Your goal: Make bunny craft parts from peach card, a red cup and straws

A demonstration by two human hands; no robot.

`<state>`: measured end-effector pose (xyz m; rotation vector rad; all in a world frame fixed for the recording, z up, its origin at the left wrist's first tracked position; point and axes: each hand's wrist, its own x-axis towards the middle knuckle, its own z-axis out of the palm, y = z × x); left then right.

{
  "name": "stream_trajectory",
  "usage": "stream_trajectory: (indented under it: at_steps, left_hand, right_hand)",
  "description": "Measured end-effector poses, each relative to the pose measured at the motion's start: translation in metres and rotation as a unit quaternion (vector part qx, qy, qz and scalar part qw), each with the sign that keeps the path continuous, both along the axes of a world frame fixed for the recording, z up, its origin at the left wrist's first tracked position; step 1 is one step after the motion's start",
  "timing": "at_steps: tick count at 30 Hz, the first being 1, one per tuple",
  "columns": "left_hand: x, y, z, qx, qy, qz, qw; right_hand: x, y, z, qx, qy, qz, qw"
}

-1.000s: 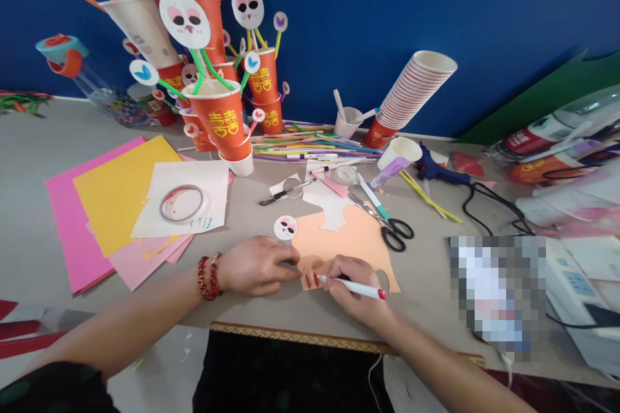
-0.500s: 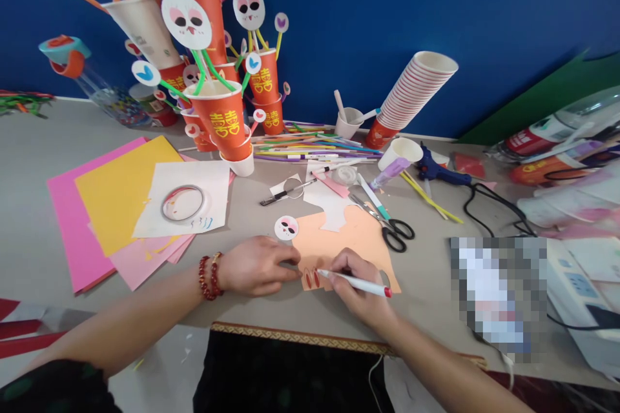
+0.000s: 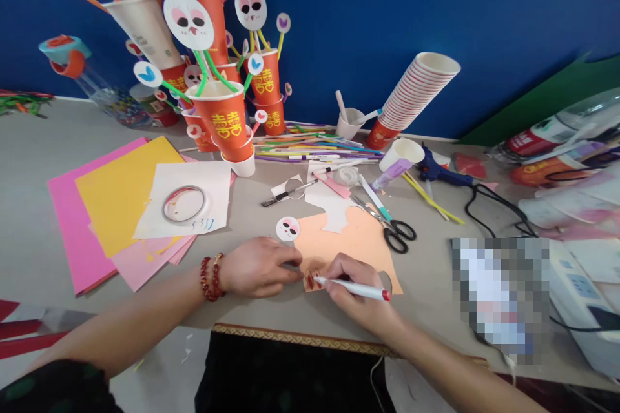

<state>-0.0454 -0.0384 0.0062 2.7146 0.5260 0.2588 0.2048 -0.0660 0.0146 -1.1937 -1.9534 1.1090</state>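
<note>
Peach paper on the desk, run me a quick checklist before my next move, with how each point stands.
1. Marker gripped in the right hand, tip down at the red ovals: ok.
2. Left hand at the left edge of the peach paper: ok.
3. Peach paper free of other things: not ok, the cut white paper overlaps its far edge.
4. Scissors away from the marker tip: ok, they lie toward the paper's far right.
5. Right-hand oval completely coloured: cannot tell, the tip area is too small and blurred.
</note>
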Motion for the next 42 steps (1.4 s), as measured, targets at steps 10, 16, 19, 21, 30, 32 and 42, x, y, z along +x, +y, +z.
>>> stream_trajectory:
  at_steps: [10,16,19,21,30,32,42]
  left_hand:
    - [0.001,0.000,0.000,0.000,-0.015,0.002,1.000]
    - [0.000,0.001,-0.001,-0.001,-0.014,0.000,1.000]
    - [0.000,0.001,-0.001,-0.002,-0.017,0.001,1.000]
    - [0.000,0.001,-0.001,-0.002,-0.019,0.001,1.000]
    - [0.000,0.000,-0.002,0.003,-0.016,0.004,1.000]
    - [0.000,0.000,-0.002,0.001,-0.017,0.006,1.000]
    - [0.000,0.000,-0.001,-0.001,-0.007,0.000,1.000]
  right_hand:
    - [-0.006,0.000,-0.015,0.059,0.007,0.016,0.998]
    - [-0.006,0.000,-0.016,0.056,0.001,0.019,0.998]
    - [-0.006,0.000,-0.017,0.061,-0.007,0.014,0.998]
    - [-0.006,0.000,-0.017,0.059,-0.011,0.012,0.998]
    - [-0.007,0.000,-0.015,0.062,-0.014,0.010,0.998]
    - [-0.008,0.000,-0.015,0.065,-0.018,0.011,0.998]
    - [-0.007,0.000,-0.016,0.069,-0.006,0.019,0.997]
